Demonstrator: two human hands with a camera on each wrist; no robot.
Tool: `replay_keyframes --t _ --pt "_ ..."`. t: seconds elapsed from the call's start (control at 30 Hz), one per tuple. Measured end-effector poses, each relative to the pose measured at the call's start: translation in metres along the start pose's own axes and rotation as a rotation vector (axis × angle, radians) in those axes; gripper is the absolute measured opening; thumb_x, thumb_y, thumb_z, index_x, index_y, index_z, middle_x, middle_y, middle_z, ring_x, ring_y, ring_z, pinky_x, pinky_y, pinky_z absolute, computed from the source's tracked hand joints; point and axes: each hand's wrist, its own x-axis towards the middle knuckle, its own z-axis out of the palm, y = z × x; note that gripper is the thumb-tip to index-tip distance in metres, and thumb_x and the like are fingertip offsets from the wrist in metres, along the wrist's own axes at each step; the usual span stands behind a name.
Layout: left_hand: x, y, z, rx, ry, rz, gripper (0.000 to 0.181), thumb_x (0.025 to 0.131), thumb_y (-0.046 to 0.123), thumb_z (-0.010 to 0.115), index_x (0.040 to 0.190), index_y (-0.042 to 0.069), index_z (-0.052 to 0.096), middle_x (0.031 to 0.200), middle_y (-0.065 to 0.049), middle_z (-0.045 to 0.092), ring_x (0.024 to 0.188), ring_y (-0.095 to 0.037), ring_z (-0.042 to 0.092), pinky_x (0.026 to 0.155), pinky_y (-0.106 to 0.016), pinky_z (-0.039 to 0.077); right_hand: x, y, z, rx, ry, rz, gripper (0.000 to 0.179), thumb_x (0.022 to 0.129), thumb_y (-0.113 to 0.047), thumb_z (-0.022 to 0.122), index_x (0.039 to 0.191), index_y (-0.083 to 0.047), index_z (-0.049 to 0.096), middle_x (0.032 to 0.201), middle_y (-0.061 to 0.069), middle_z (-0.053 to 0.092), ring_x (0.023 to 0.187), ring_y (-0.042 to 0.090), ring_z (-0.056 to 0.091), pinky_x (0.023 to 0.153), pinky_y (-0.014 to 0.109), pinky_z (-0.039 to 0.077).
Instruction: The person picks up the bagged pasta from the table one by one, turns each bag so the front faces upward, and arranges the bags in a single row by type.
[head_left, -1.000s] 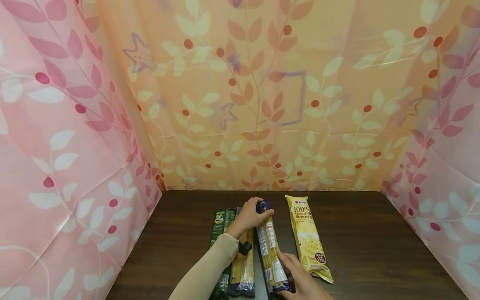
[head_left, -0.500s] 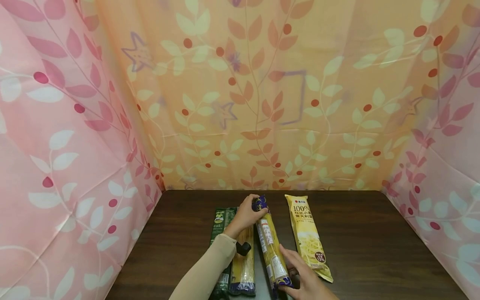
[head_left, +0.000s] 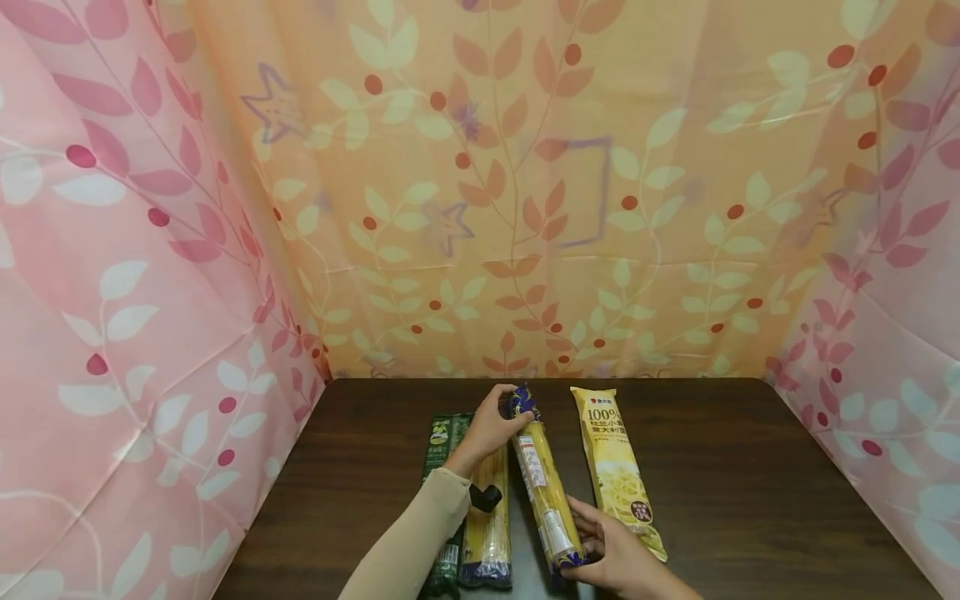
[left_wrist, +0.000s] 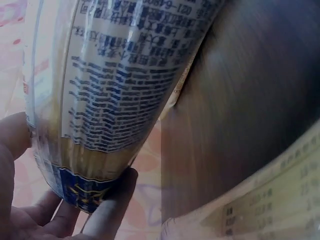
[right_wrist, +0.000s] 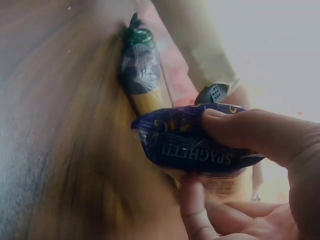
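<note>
Both hands hold a long clear packet of spaghetti (head_left: 549, 492) with dark blue ends, tilted above the table. At its far end, my left hand (head_left: 491, 427) grips the blue wrapper between thumb and fingers; in the left wrist view the printed white label of the packet (left_wrist: 115, 95) fills much of the picture. My right hand (head_left: 621, 557) pinches the near end, where the right wrist view shows the word SPAGHETTI on the blue wrapper (right_wrist: 192, 150), thumb on top and fingers beneath.
Left of the held packet lie a second blue-ended pasta packet (head_left: 486, 542) and a dark green packet (head_left: 442, 508), side by side. To the right lies a yellow pasta bag (head_left: 615, 475). Everything is on a dark wooden table (head_left: 750, 500) with patterned curtains (head_left: 525, 208) around it.
The held packet has turned about its length, its white label rolling leftward and more yellow pasta showing. Its far end has shifted slightly up and left, and my right hand slightly right.
</note>
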Motion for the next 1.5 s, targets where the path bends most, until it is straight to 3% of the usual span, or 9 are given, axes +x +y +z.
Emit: replay_keyframes --t 0.13,0.23,0.3,0.47,0.7,0.9,1.0,1.23,1.5 --pt "0.0 0.001 0.001 -0.014 -0.001 0.012 0.059 0.102 0.034 0.077 0.152 0.014 0.052 0.152 -0.015 0.055 0.128 -0.032 0.062 0.101 -0.052 0.055 0.001 0.002 -0.001 -0.053 -0.02 -0.065 0.096 0.093 -0.006 0.085 0.159 0.023 0.02 0.146 0.042 0.051 0.119 0.022 0.069 0.092 0.03 0.06" --pt "0.0 0.002 -0.001 -0.047 -0.008 0.025 0.059 0.103 0.032 0.076 0.152 0.012 0.05 0.153 -0.017 0.053 0.135 -0.035 0.058 0.105 -0.056 0.053 0.0 0.005 -0.001 -0.109 0.009 -0.153 0.093 0.094 -0.007 0.084 0.16 0.019 0.024 0.145 0.044 0.047 0.12 0.01 0.067 0.094 0.026 0.057" --pt "0.0 0.003 -0.002 -0.071 -0.014 0.028 0.058 0.104 0.03 0.075 0.152 0.011 0.049 0.153 -0.018 0.052 0.137 -0.037 0.055 0.104 -0.056 0.053 -0.001 0.005 0.0 -0.052 0.005 -0.173 0.093 0.094 -0.006 0.083 0.163 0.014 0.023 0.15 0.047 0.037 0.123 0.011 0.067 0.095 0.028 0.058" --pt "-0.001 0.004 -0.004 -0.125 -0.038 0.009 0.057 0.105 0.028 0.073 0.152 0.01 0.046 0.152 -0.019 0.05 0.137 -0.038 0.053 0.1 -0.055 0.054 -0.001 0.004 0.003 0.115 -0.046 -0.17 0.095 0.097 -0.001 0.078 0.167 0.009 0.015 0.151 0.05 0.021 0.124 0.02 0.069 0.093 0.035 0.062" --pt "0.002 -0.001 -0.004 -0.188 -0.047 -0.036 0.054 0.108 0.031 0.07 0.152 0.013 0.045 0.153 -0.022 0.037 0.142 -0.04 0.05 0.104 -0.056 0.053 0.002 0.003 0.002 0.024 -0.026 -0.156 0.099 0.097 -0.003 0.079 0.17 0.001 0.01 0.152 0.045 0.039 0.124 0.006 0.064 0.097 0.027 0.057" --pt "-0.001 0.004 -0.007 -0.214 -0.163 -0.084 0.066 0.107 0.034 0.07 0.162 0.016 0.038 0.145 -0.024 0.046 0.124 -0.036 0.062 0.1 -0.061 0.056 0.001 0.004 0.001 -0.081 0.034 -0.159 0.101 0.095 -0.007 0.081 0.169 -0.004 0.013 0.14 0.032 0.045 0.105 0.016 0.067 0.085 0.03 0.058" --pt "0.0 0.005 -0.009 -0.246 -0.208 -0.092 0.07 0.108 0.033 0.07 0.165 0.017 0.034 0.139 -0.026 0.052 0.111 -0.033 0.068 0.098 -0.063 0.057 0.0 0.005 0.001 -0.115 0.048 -0.157 0.101 0.094 -0.007 0.081 0.17 -0.004 0.014 0.142 0.035 0.041 0.109 0.014 0.069 0.088 0.028 0.057" --pt "0.0 0.006 -0.008 -0.242 -0.183 -0.094 0.072 0.107 0.036 0.071 0.164 0.015 0.034 0.141 -0.027 0.056 0.102 -0.031 0.071 0.095 -0.062 0.059 0.0 0.009 0.0 -0.106 -0.011 -0.197 0.104 0.093 0.005 0.075 0.172 -0.006 0.008 0.153 0.043 0.015 0.113 0.022 0.07 0.08 0.031 0.06" --pt "0.001 0.009 -0.006 -0.215 -0.151 -0.105 0.07 0.104 0.047 0.072 0.159 0.019 0.04 0.151 -0.029 0.051 0.099 -0.028 0.072 0.095 -0.062 0.058 0.0 0.011 0.0 -0.285 0.038 -0.222 0.105 0.091 0.001 0.08 0.173 -0.008 0.014 0.154 0.038 0.025 0.122 0.043 0.056 0.082 0.033 0.058"
